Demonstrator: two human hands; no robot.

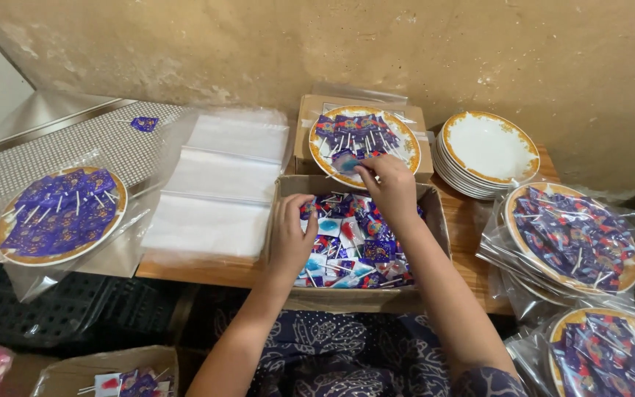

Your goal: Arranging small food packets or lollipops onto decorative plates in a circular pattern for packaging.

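Observation:
My left hand point(290, 234) reaches into a cardboard box point(435, 215) full of purple-wrapped lollipops point(361, 254), its fingers curled on a few of them at the box's left side. My right hand point(389, 185) is at the box's far edge, pinching a purple-wrapped lollipop beside a gold-rimmed plate point(408, 151). That plate rests on a closed carton and carries several lollipops point(353, 132) laid in a ring.
A stack of clear plastic bags point(222, 184) lies left of the box. A bagged plate of lollipops point(60, 213) sits far left. A stack of bare plates point(488, 149) stands at back right, with two bagged filled plates point(573, 237) below it. Another carton point(104, 371) is at bottom left.

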